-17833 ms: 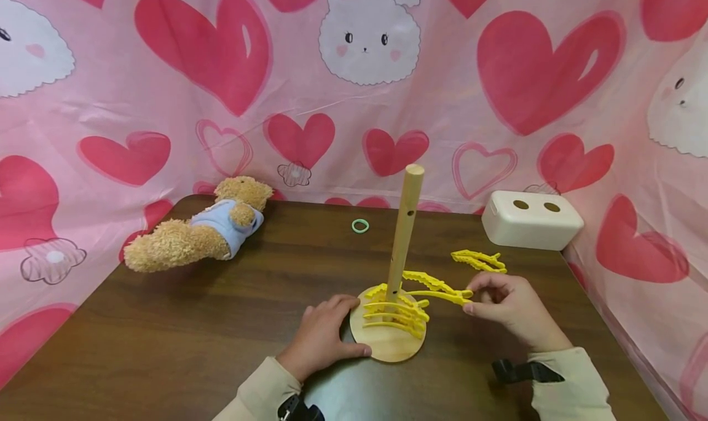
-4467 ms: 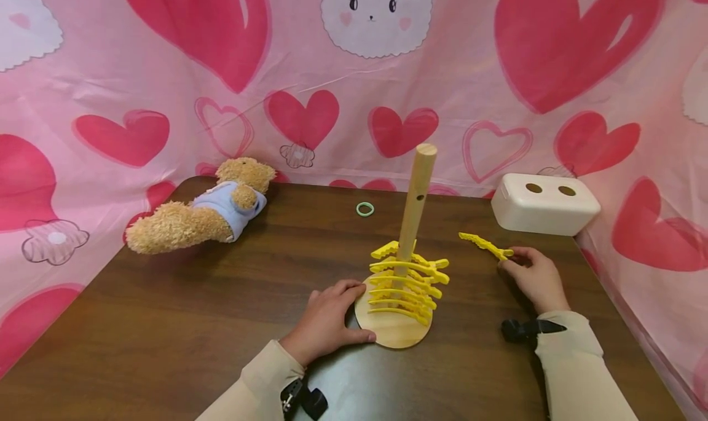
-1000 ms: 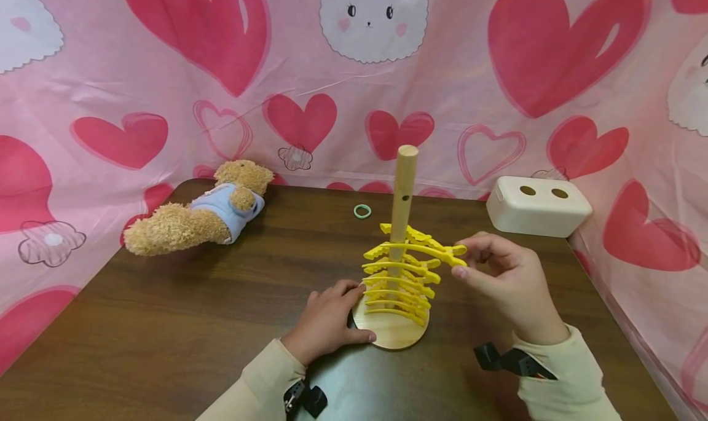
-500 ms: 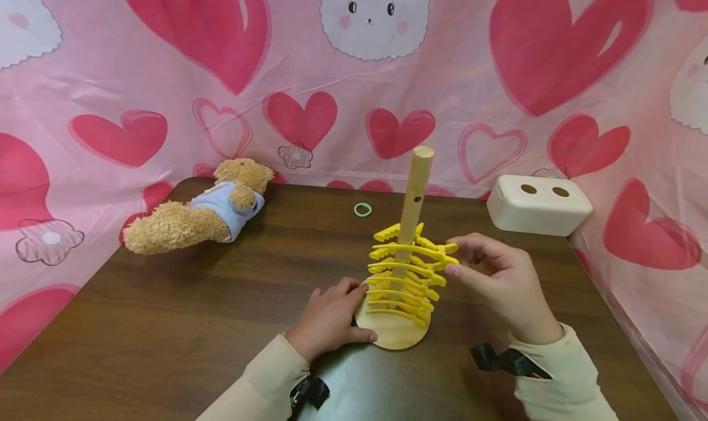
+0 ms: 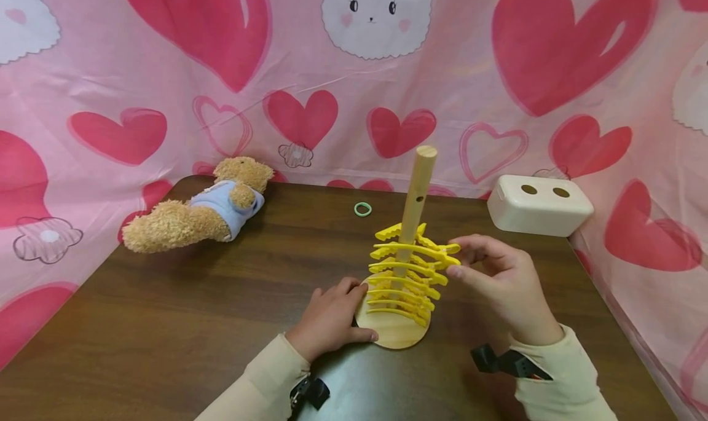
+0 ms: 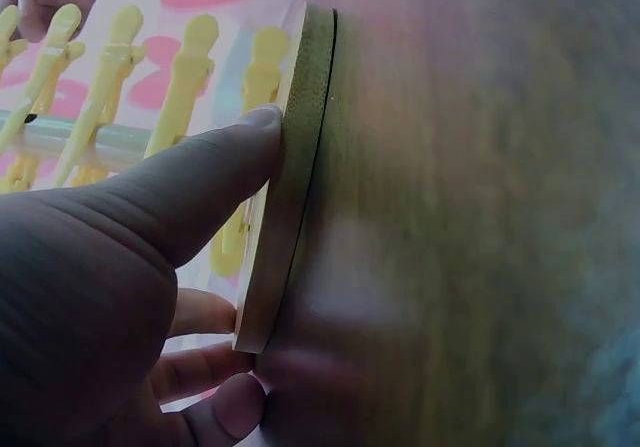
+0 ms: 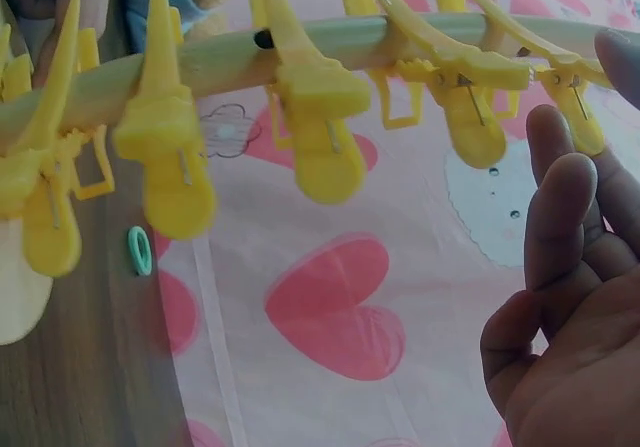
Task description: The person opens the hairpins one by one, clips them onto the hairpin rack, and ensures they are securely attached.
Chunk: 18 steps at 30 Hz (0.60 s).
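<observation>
In the head view, a wooden post (image 5: pixel 416 190) stands on a round wooden base (image 5: pixel 401 335). Several yellow alligator hair clips are stacked across it. My left hand (image 5: pixel 332 319) grips the base's left edge; the left wrist view shows the thumb (image 6: pixel 215 172) on its upper face and fingers round the rim. My right hand (image 5: pixel 500 279) is at the topmost hair clip (image 5: pixel 420 249), thumb and forefinger pinching its handle ends. This clip lies around the post, above the others. In the right wrist view, its handle (image 7: pixel 578 117) sits between thumb and fingertips.
A teddy bear (image 5: pixel 204 209) in a blue top lies on the left of the brown table (image 5: pixel 210 310). Farther back is a small green ring (image 5: pixel 362 209). A white box with two holes (image 5: pixel 539 207) stands at the back right, before a pink heart-patterned cloth (image 5: pixel 310 52).
The right hand took a clip from the table's right side and brought it to the post, above the others. In the last second it moved slightly left, and the post's top shifted right.
</observation>
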Tool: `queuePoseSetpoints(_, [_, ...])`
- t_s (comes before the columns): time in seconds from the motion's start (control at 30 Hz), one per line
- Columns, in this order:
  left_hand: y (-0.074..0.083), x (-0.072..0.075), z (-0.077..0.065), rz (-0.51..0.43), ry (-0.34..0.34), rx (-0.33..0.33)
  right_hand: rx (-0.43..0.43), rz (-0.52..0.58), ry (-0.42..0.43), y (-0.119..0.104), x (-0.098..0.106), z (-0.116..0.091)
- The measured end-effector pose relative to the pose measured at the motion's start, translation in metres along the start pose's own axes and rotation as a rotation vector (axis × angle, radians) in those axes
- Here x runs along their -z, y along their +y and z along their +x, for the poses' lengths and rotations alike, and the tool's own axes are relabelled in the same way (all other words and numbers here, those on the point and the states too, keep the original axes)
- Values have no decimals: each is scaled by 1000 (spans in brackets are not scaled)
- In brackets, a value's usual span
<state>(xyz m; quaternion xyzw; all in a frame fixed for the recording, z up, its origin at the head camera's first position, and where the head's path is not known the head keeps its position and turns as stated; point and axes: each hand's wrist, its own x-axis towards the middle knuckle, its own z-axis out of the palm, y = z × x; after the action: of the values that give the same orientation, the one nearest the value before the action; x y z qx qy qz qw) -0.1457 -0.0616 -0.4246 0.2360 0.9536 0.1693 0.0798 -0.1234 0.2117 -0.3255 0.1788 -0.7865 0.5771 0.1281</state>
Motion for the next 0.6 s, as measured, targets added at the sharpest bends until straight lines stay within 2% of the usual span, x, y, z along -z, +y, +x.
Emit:
queuePoseSetpoints(0.13, [-1,-1,-1,13,15,-11,7,0,-17,1,-4,1])
queuePoseSetpoints(0.33, [-1,-2,-2,32,11,-20,-9,-85,23,-2,-7,0])
queuePoseSetpoints(0.6, [1,0,-1,25,-4,-10,1,-101,52,-4,-7,-1])
